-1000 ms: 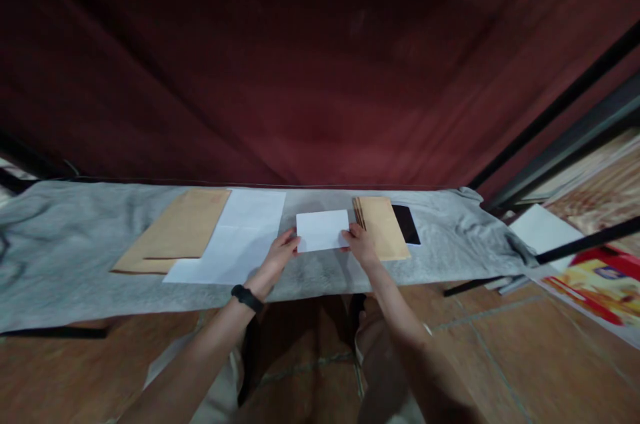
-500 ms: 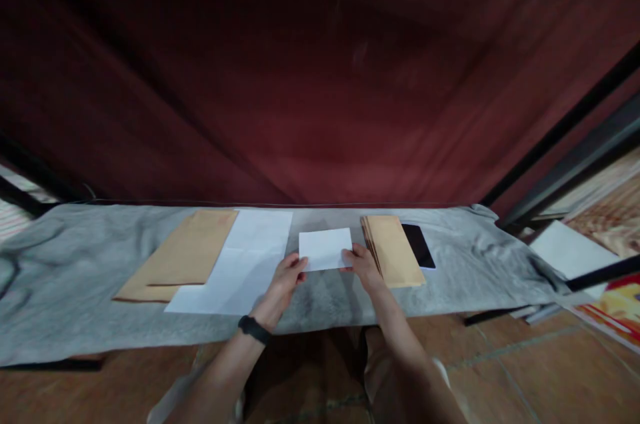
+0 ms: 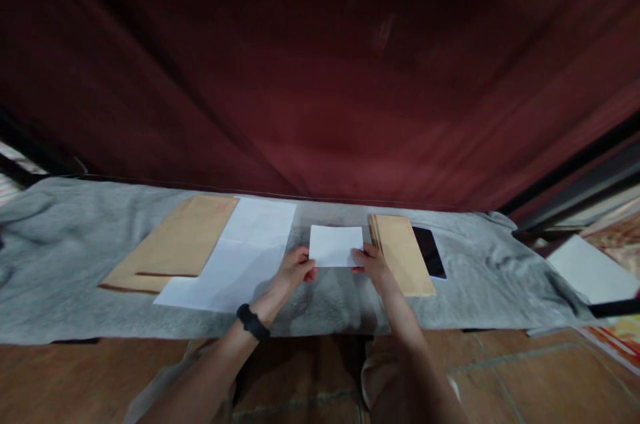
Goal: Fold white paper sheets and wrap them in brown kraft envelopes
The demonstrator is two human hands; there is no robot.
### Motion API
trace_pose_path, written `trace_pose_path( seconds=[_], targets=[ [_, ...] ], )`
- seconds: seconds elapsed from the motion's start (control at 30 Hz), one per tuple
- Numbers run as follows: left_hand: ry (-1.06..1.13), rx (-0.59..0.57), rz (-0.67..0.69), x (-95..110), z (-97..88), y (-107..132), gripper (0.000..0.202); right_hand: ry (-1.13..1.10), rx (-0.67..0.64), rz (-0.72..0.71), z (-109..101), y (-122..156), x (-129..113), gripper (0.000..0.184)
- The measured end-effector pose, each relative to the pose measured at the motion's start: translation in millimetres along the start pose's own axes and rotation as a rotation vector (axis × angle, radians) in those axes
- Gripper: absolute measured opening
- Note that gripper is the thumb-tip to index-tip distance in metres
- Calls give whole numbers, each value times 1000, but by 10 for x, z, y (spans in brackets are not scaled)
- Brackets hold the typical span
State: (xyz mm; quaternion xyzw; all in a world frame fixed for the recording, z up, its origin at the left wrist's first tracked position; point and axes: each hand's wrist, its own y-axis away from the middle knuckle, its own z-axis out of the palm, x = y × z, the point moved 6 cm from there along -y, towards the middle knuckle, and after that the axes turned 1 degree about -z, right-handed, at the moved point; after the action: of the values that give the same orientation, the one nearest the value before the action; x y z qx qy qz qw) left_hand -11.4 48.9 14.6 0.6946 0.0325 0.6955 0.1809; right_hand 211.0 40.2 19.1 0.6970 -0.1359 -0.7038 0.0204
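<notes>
Paper (image 3: 336,246), a small white rectangle, is held by both hands over a grey cloth (image 3: 325,311). The left hand (image 3: 291,271), with a dark wristband (image 3: 253,322) on that wrist, is closed on its lower left corner; the right hand (image 3: 373,264) pinches the lower right side, thumb on top and fingers partly hidden beneath. To its left lie a large white sheet (image 3: 245,257) and large brown envelopes (image 3: 185,241); near the right hand are small brown envelopes (image 3: 403,254), with a dark-screened device (image 3: 429,251) beside them. A second ago the paper sloped slightly up to the right; now its lower edge runs nearly level in the view, while the same two-handed hold remains.
</notes>
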Motion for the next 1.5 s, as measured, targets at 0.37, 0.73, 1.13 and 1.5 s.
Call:
trace_pose_path(
  seconds=[0.37,0.73,1.13,1.5],
  targets=[
    [-887,285,505,299,150,189,37,218,24,-7,-171,-56,170,24],
    [-1317,174,584,-121,660,199,62,396,-31,-19,-141,50,292,18],
    [-1306,207,574,-116,732,119,63,1131,253,-406,14,303,-68,49],
    [-1337,114,595,-108,785,104,56,1031,-83,-534,423,286,134,55]
  ],
)
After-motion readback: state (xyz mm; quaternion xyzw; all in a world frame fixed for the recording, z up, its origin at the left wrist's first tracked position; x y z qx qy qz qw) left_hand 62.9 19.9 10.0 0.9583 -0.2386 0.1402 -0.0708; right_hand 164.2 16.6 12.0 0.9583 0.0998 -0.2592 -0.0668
